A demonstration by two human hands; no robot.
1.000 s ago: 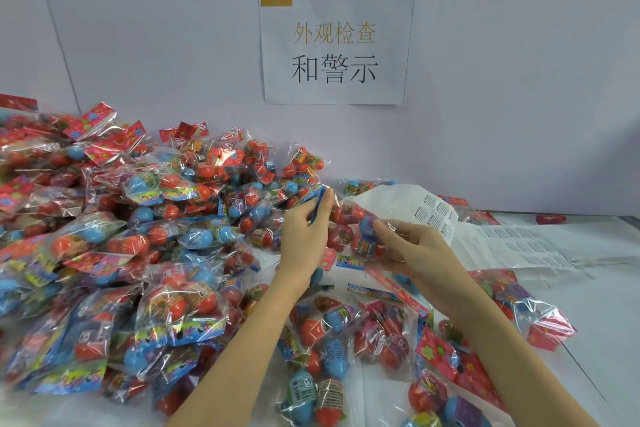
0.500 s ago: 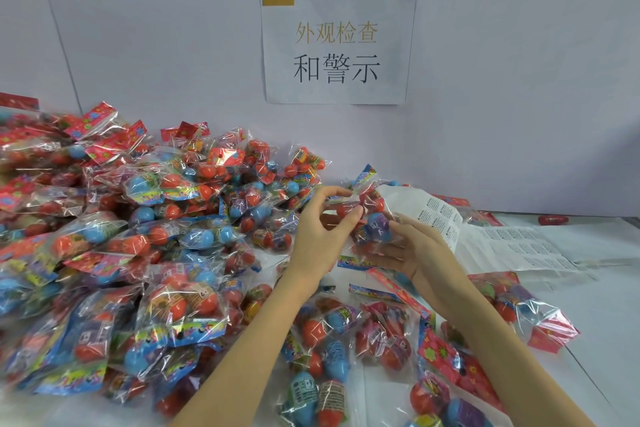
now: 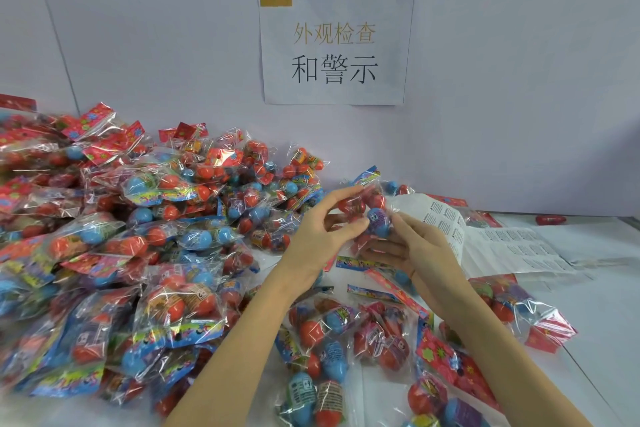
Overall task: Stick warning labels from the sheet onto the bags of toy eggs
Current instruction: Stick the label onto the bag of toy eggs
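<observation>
Both hands are up at centre frame on one bag (image 3: 367,208) of toy eggs, held above the worktop (image 3: 588,305). Left hand (image 3: 322,236) has thumb and fingers curled onto the bag's left side. Right hand (image 3: 412,250) cups it from below and right, fingers curled under, thumb up near a blue egg. Can't tell whether a label is on a fingertip or already on this bag; too small to read.

Label sheet (image 3: 446,222) is just right of the bag, behind the right hand, its near part lifted and curled, with printed labels visible on it. Looks tucked against the right hand, but I can't see the grip. A flatter sheet (image 3: 519,246) lies further right on the worktop; its boxes look pale, possibly used up, not sure.

Progress, as a judgement: early to mid. Big pile (image 3: 121,236) fills the left half of the frame. A smaller scatter of bags (image 3: 346,340) sits at lower centre and lower right, in front of the arms. I'd guess one group is labelled and the other waiting, but no labels are legible on either, so I can't say which is which.

Left to do: finish this bag, set it down, and repeat through whichever pile is undone. Plenty remains either way.

Sign (image 3: 336,45) taped to the wall at top centre.
</observation>
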